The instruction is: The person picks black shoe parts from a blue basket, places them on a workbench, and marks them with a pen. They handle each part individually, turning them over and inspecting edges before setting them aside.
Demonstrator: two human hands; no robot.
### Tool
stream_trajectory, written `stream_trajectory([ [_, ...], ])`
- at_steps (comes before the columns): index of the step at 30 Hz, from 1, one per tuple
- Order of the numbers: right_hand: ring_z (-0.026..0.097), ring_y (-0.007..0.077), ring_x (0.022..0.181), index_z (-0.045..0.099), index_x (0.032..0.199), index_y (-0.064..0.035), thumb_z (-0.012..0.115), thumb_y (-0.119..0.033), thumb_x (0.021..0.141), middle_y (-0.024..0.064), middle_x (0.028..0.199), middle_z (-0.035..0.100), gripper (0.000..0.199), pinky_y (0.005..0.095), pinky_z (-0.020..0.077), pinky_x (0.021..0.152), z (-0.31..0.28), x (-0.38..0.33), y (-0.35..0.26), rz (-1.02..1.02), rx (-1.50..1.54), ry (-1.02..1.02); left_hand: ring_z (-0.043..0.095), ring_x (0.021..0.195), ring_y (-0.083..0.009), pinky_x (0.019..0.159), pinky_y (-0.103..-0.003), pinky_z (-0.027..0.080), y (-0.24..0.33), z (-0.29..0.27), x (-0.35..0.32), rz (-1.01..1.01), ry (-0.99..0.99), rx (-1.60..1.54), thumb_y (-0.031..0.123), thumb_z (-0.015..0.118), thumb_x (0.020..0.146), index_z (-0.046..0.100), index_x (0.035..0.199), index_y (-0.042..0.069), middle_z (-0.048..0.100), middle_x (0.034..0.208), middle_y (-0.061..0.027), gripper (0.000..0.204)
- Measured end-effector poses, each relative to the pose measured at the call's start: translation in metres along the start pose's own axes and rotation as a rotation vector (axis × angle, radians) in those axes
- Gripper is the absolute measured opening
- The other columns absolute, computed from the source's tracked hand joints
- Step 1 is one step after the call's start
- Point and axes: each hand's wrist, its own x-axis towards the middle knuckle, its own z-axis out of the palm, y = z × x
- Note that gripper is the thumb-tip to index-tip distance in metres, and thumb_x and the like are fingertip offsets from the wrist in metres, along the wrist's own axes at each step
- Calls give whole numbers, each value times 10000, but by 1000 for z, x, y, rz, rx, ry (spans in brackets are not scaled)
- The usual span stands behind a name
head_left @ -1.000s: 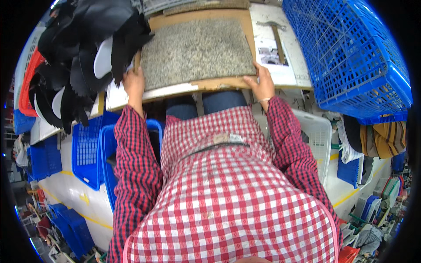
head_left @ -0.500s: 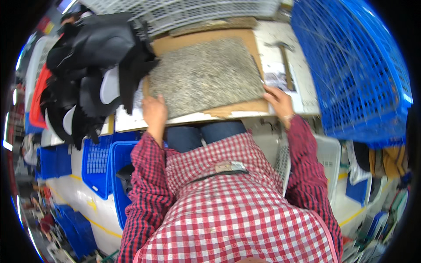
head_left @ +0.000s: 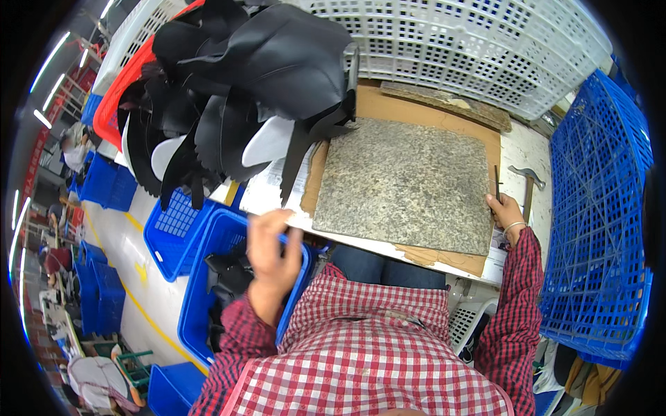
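A speckled grey stone slab point(head_left: 409, 184) lies flat on a brown cardboard sheet point(head_left: 388, 104) on the white table. At its right edge, my right hand point(head_left: 510, 215) grips a thin dark rod point(head_left: 497, 182) standing up from the fingers; its kind cannot be made out. My left hand point(head_left: 272, 253), slightly blurred, is raised in front of the table's edge over a blue basket. Its thumb and fingers are apart and nothing shows in them. Beyond it, a heap of black leather pieces point(head_left: 291, 62), some with white parts, hangs over the table's left side.
A hammer point(head_left: 529, 182) lies right of the slab. A white crate point(head_left: 444, 41) stands behind, and a tall blue crate point(head_left: 596, 208) to the right. Below the left edge is a blue basket point(head_left: 198, 305) holding dark pieces. A narrow board point(head_left: 444, 104) lies behind the slab.
My left hand has come off the slab's left corner and moved toward me. My right hand now has the thin rod upright in its fingers. The view has swung left.
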Motion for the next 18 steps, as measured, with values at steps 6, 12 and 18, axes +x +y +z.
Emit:
stream_trajectory([
  [6, 316, 77, 484, 407, 730, -163, 484, -359, 1057, -25, 642, 402, 389, 249, 219, 415, -4, -34, -117, -329, 1174, -133, 621, 1099, -334, 898, -411, 506, -33, -68, 161, 243, 394, 192, 38, 775, 804, 602, 1244, -7, 649, 1211, -160, 475],
  [12, 397, 27, 613, 690, 1298, -145, 541, -386, 1059, -78, 905, 642, 371, 195, 363, 548, 65, -50, -278, -790, 74, -201, 631, 1141, -309, 975, -400, 492, -13, -30, 321, -127, -524, 690, 249, 775, 844, 650, 1222, 22, 666, 1219, -188, 459],
  [18, 649, 83, 767, 700, 1155, -76, 608, -278, 1041, 7, 931, 684, 249, 244, 554, 729, 43, -93, -257, -922, 361, -35, 642, 871, -122, 803, -297, 509, 16, -128, 363, 299, 62, -422, 213, 704, 928, 699, 1175, 5, 729, 1007, -42, 322],
])
